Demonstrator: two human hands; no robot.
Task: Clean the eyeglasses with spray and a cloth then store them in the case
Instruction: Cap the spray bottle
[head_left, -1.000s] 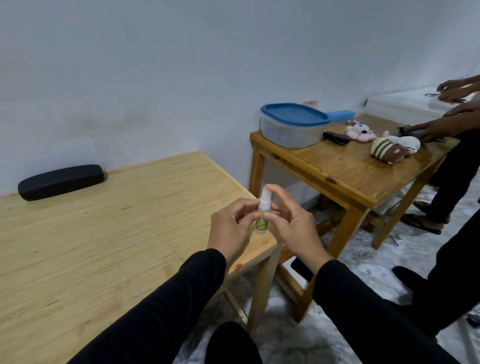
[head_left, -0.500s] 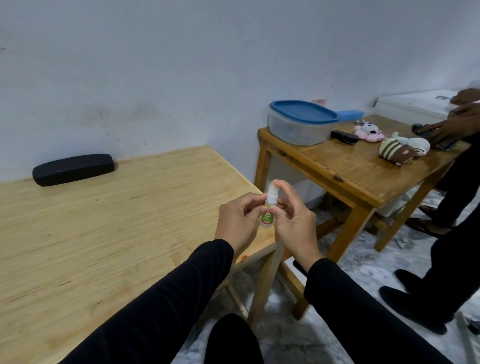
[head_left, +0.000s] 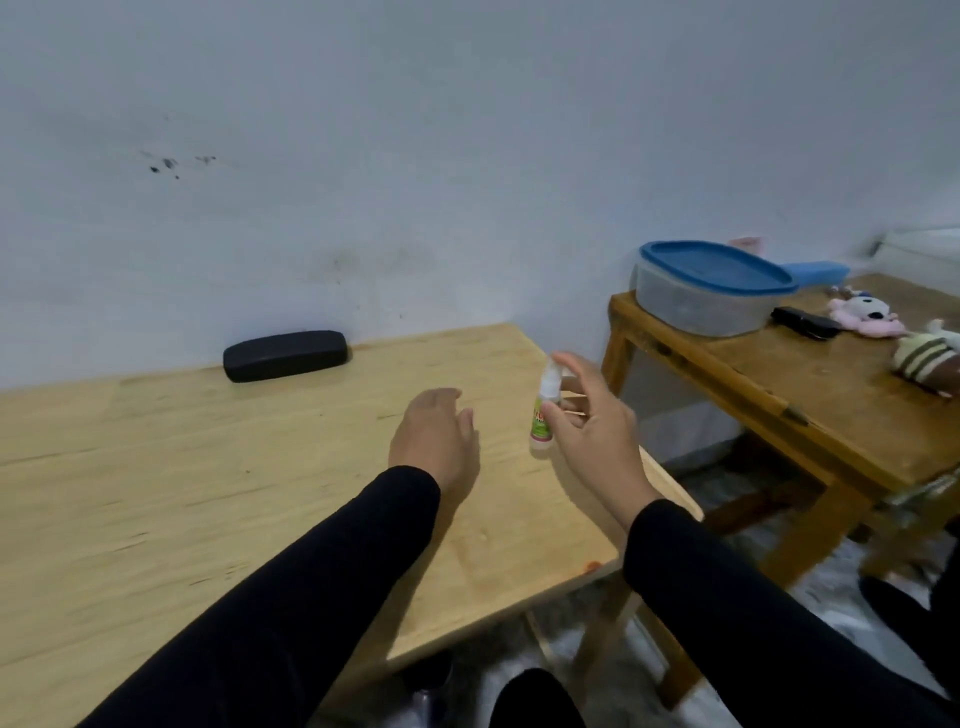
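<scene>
A small white spray bottle (head_left: 543, 418) with a green label stands upright just over the right part of the light wooden table (head_left: 208, 493). My right hand (head_left: 592, 431) holds it, thumb on the label and forefinger above the cap. To the left of the bottle, my left hand (head_left: 436, 436) hovers over the table with its fingers loose and nothing in it. A black eyeglasses case (head_left: 284, 356) lies shut at the back of the table against the wall. No eyeglasses or cloth are in view.
To the right stands a darker wooden table (head_left: 810, 405), separated by a gap of floor. It carries a blue-lidded plastic container (head_left: 711, 291), a small black object (head_left: 805, 322) and plush toys (head_left: 862, 314). A white wall runs behind both tables.
My left hand has let go of the spray bottle and moved left over the table. My right hand has carried the bottle from the table's corner to above its surface.
</scene>
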